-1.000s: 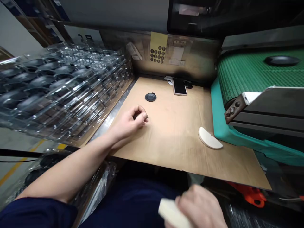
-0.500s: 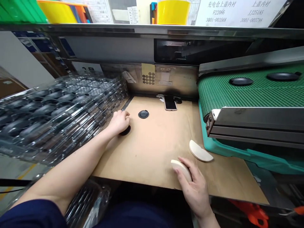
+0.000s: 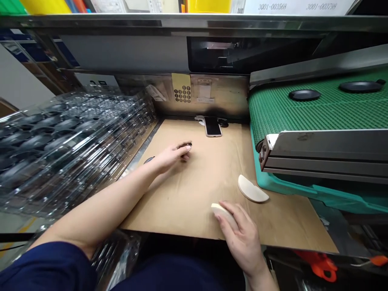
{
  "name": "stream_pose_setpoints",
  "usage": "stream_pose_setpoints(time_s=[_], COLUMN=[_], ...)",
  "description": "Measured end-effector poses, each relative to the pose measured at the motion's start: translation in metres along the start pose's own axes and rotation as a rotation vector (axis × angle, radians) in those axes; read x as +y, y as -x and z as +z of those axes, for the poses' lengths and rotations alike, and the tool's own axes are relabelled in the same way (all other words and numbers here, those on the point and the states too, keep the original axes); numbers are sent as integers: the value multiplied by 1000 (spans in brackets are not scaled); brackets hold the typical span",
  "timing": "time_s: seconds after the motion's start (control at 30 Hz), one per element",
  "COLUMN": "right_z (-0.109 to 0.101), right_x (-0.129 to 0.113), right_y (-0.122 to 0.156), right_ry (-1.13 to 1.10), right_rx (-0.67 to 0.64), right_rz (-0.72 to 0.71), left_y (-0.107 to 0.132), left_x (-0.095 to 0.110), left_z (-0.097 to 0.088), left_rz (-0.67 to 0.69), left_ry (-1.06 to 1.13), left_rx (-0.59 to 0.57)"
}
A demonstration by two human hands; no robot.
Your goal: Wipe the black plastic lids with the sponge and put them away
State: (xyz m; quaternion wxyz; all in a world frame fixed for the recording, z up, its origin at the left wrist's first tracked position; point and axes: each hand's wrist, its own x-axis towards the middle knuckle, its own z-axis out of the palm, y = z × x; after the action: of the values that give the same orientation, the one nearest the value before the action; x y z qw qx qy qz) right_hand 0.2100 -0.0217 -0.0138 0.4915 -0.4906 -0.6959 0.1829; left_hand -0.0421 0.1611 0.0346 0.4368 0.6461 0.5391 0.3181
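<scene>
Slid forward across the kraft paper sheet (image 3: 188, 210) since the earlier frame, left hand (image 3: 172, 157) half closed, fingertips (image 3: 187, 148) pinching a small dark piece (image 3: 185, 144), its shape mostly hidden; green mesh conveyor belt (image 3: 318, 109) off to the right, clear plastic trays (image 3: 75, 141) to the left; right hand (image 3: 239, 238) wrapped around a cream crescent pad (image 3: 220, 211), another cream crescent (image 3: 251, 190) lying near it, black disc (image 3: 149, 160) half hidden behind the left wrist

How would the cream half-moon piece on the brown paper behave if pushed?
Probably stiff: the cream half-moon piece keeps a crisp curved edge without sagging. Lying flat, it would likely slide, not roll. It seems light, since the right hand holds a matching piece with only its fingers.
</scene>
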Motion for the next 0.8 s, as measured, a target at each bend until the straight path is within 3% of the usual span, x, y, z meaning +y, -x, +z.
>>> stream_pose_setpoints(time_s=[0.1,0.17,0.27,0.47,0.67,0.8], right_z=[1,1,2,3,5,6], right_x=[0,1,4,6,3,4], right_y=[1,2,5,11,9,8], right_ry=[6,1,4,26,96,131], right_rx=[-24,-44,-53,-70,-78,-84], right_rz=[0,15,34,75,41,33], left_y=[53,85,116,133,139,143], left_x=[15,21,24,19,15,7], left_z=[21,33,46,57,73,84], left_rz=[-22,-120,-201,-217,-187,-304], left_ry=[344,849,1228,1302,1180,1105], left_rx=[-137,-259,-348,-371,-222,-152])
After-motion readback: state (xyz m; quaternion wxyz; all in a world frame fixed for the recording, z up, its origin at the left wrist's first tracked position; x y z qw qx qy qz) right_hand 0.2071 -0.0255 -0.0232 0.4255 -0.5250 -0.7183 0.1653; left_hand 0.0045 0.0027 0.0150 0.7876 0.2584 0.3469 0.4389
